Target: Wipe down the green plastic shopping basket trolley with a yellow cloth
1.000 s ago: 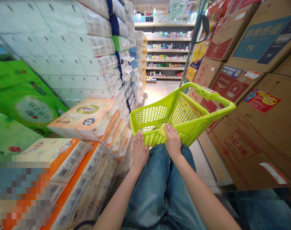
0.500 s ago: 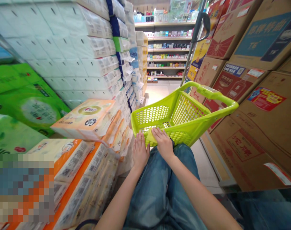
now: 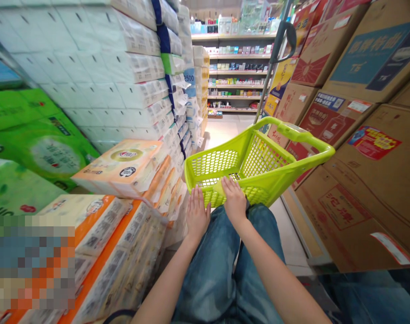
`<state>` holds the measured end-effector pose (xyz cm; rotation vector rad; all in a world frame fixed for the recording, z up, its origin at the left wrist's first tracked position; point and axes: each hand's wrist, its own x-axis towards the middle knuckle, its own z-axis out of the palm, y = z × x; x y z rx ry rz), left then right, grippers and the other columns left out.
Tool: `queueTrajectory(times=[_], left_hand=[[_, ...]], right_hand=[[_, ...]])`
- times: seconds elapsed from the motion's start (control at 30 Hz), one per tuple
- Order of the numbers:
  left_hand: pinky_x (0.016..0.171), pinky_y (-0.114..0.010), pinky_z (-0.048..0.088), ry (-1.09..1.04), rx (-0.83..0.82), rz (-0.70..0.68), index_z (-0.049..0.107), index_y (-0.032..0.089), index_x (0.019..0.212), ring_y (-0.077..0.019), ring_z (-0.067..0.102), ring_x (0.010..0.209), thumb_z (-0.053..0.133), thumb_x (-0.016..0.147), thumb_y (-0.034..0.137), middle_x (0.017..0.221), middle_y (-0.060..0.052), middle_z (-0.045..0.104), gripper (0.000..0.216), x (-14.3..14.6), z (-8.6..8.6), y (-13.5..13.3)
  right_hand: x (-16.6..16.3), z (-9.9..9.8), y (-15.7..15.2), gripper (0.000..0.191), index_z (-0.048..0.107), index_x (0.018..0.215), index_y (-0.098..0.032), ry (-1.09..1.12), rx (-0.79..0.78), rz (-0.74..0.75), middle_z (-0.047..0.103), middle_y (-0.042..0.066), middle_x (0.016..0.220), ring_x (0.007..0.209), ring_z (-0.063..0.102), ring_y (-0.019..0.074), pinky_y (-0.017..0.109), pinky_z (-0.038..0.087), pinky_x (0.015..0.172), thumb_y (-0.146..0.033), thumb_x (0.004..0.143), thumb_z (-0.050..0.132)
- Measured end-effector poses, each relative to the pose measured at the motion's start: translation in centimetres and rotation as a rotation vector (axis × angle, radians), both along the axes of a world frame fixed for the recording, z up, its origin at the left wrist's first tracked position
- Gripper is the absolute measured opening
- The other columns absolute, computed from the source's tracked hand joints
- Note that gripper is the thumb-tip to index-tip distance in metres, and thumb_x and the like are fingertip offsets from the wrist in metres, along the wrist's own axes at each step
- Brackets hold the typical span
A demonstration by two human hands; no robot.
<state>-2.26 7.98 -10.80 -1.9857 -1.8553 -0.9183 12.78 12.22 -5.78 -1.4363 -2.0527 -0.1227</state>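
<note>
A lime-green plastic shopping basket [image 3: 259, 157] stands tilted in the aisle in front of my knees, and nothing shows inside it. My left hand [image 3: 196, 213] lies flat on my left thigh, fingers straight and together, fingertips touching the basket's near rim. My right hand [image 3: 235, 200] rests on the near rim with its fingers curled over the edge. My jeans-clad legs [image 3: 221, 270] fill the lower middle of the view.
Stacked packs of tissue [image 3: 124, 166], orange, white and green, wall the left side. Brown cardboard cartons [image 3: 360, 148] are piled along the right. A trolley's metal pole with a black handle [image 3: 282, 38] rises behind the basket. Shelves of goods [image 3: 235, 72] close the aisle's far end.
My right hand slid left along the basket's near rim, then back a little to the right. The basket shifted slightly. My left hand stayed in place.
</note>
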Motion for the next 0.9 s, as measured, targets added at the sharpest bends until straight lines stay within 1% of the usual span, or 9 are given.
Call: queueTrajectory(times=[0.07,0.13,0.23,0.33,0.53,0.6,0.73,0.83,0.9], left_hand=[[0.119,-0.049,0.033,0.005,-0.005,-0.008,0.011,0.009,0.158,-0.0279,0.022,0.152,0.04,0.101,0.032,0.162,-0.019,0.028,0.069,0.0,0.0,0.0],[0.119,-0.049,0.033,0.013,-0.013,-0.014,0.015,0.008,0.157,-0.0282,0.022,0.152,0.04,0.1,0.031,0.161,-0.02,0.03,0.067,-0.1,0.1,0.0],[0.118,-0.049,0.035,0.019,-0.007,-0.008,0.016,0.008,0.157,-0.029,0.024,0.151,0.04,0.1,0.031,0.16,-0.021,0.031,0.065,-0.1,0.0,0.1],[0.117,-0.049,0.035,0.013,0.012,-0.001,0.014,0.01,0.157,-0.0294,0.027,0.15,0.04,0.101,0.032,0.16,-0.02,0.033,0.066,-0.2,-0.1,0.2],[0.118,-0.052,0.033,-0.09,0.052,0.017,0.009,0.012,0.158,-0.0291,0.026,0.151,0.04,0.101,0.032,0.159,-0.02,0.034,0.068,1.2,0.6,0.4],[0.12,-0.052,0.031,-0.072,0.055,-0.048,0.006,0.012,0.159,-0.0274,0.024,0.152,0.039,0.101,0.03,0.16,-0.018,0.033,0.068,2.6,1.3,0.9],[0.122,-0.046,0.028,0.059,-0.003,-0.262,0.005,0.015,0.159,-0.0227,0.021,0.153,0.036,0.1,0.025,0.162,-0.012,0.031,0.068,6.2,2.8,2.8],[0.122,-0.046,0.027,0.084,-0.03,-0.334,0.003,0.012,0.159,-0.0245,0.019,0.153,0.04,0.099,0.031,0.163,-0.014,0.027,0.073,8.4,3.1,4.1],[0.122,-0.047,0.027,0.087,-0.035,-0.364,0.003,0.012,0.159,-0.0256,0.02,0.153,0.042,0.098,0.035,0.163,-0.014,0.027,0.076,9.2,2.9,4.6]], right_hand=[[-2.4,-0.1,-0.3,0.064,0.05,0.145,-0.016,-0.011,-0.017,0.081,0.052,0.008,0.15,0.142,0.044,0.0242,0.043,0.036,0.118,0.003,0.084,0.042],[-3.7,0.0,-0.4,0.059,0.049,0.145,-0.015,-0.033,-0.025,0.154,0.05,0.009,0.151,0.143,0.043,0.0241,0.043,0.036,0.118,-0.002,0.088,0.045],[-3.3,0.3,-0.3,0.057,0.048,0.146,-0.017,-0.087,-0.017,0.235,0.05,0.008,0.152,0.142,0.044,0.0237,0.043,0.036,0.118,-0.006,0.09,0.048],[-0.5,0.8,0.3,0.058,0.049,0.145,-0.018,-0.14,0.011,0.247,0.052,0.007,0.15,0.138,0.048,0.0234,0.043,0.036,0.117,-0.004,0.089,0.047],[6.7,1.5,1.5,0.064,0.05,0.145,-0.02,-0.188,0.058,0.115,0.054,0.006,0.149,0.139,0.048,0.0234,0.044,0.032,0.118,0.002,0.085,0.044],[8.2,1.7,1.6,0.067,0.049,0.145,-0.021,-0.194,0.068,0.077,0.053,0.005,0.149,0.139,0.048,0.0231,0.044,0.032,0.118,0.004,0.083,0.044],[9.7,2.1,1.9,0.068,0.051,0.144,-0.022,-0.206,0.085,0.038,0.055,0.003,0.148,0.138,0.049,0.0232,0.044,0.033,0.118,0.004,0.081,0.044],[11.6,2.6,2.3,0.069,0.052,0.143,-0.022,-0.247,0.106,0.019,0.056,0.003,0.147,0.138,0.049,0.0235,0.044,0.033,0.119,0.004,0.079,0.045],[14.0,3.3,2.8,0.07,0.053,0.143,-0.022,-0.277,0.123,-0.009,0.056,0.002,0.147,0.138,0.049,0.0232,0.044,0.033,0.119,0.004,0.078,0.045]])
